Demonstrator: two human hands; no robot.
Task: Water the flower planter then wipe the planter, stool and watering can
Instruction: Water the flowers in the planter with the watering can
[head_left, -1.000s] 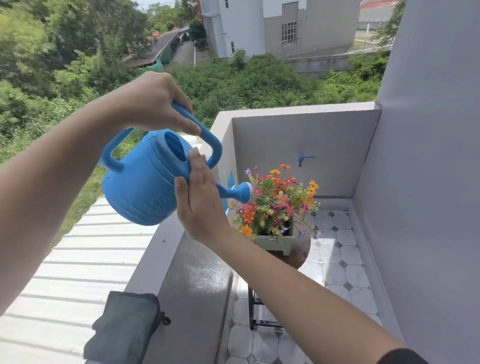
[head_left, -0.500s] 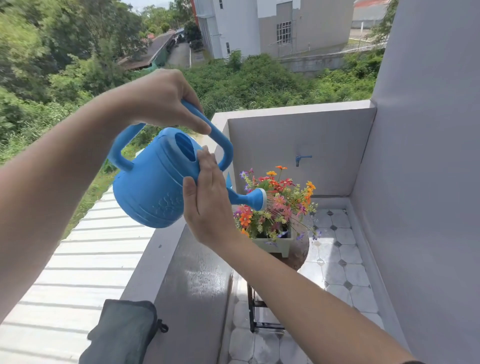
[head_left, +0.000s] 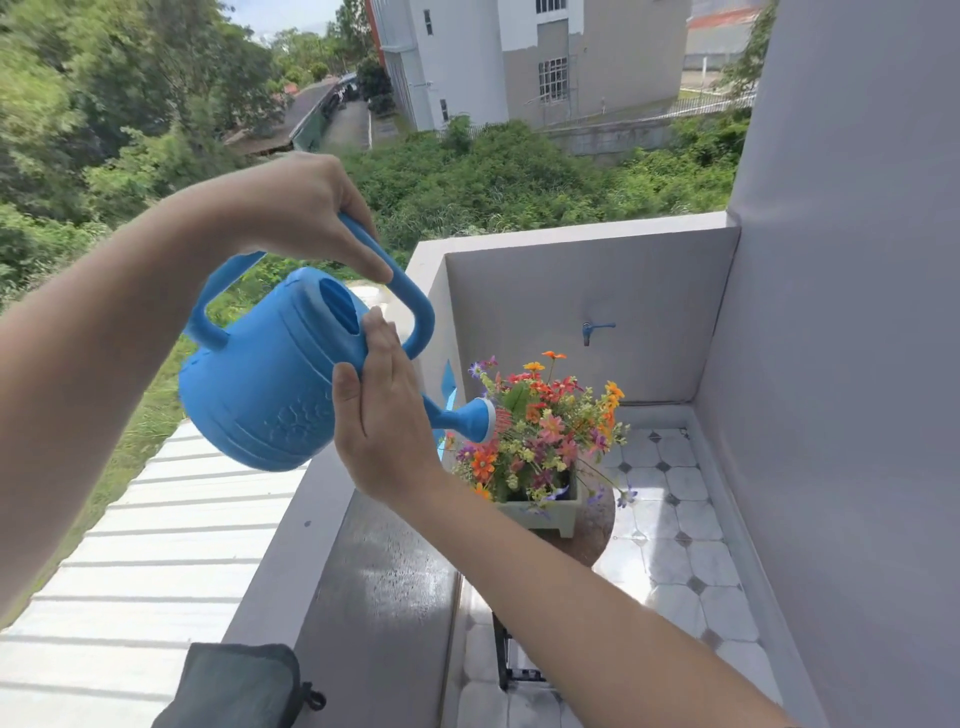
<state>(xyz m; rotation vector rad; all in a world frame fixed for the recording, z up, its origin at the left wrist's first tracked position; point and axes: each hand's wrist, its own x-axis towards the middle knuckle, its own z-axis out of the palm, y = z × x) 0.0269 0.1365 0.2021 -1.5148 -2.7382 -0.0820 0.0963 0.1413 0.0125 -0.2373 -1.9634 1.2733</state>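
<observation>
A blue watering can (head_left: 260, 384) hangs tilted in the air, its spout rose (head_left: 480, 418) over the flowers. My left hand (head_left: 306, 213) grips its top handle. My right hand (head_left: 384, 415) lies flat against the can's side near the spout, fingers straight. Thin streams of water leave the rose onto the colourful flowers (head_left: 540, 431) in a pale green planter (head_left: 550, 512). The planter stands on a round brown stool (head_left: 592, 535) with a black metal frame, partly hidden by my right forearm.
A dark grey ledge (head_left: 384, 613) runs under my right arm, with a dark cloth pouch (head_left: 239, 686) at its near end. A blue tap (head_left: 595, 328) sticks out of the back wall. White tiled floor (head_left: 675, 551) lies between the walls; a white corrugated roof is left.
The can has shifted right and tipped further, bringing the rose over the flowers; water now streams out. Both hands keep the same hold on the can.
</observation>
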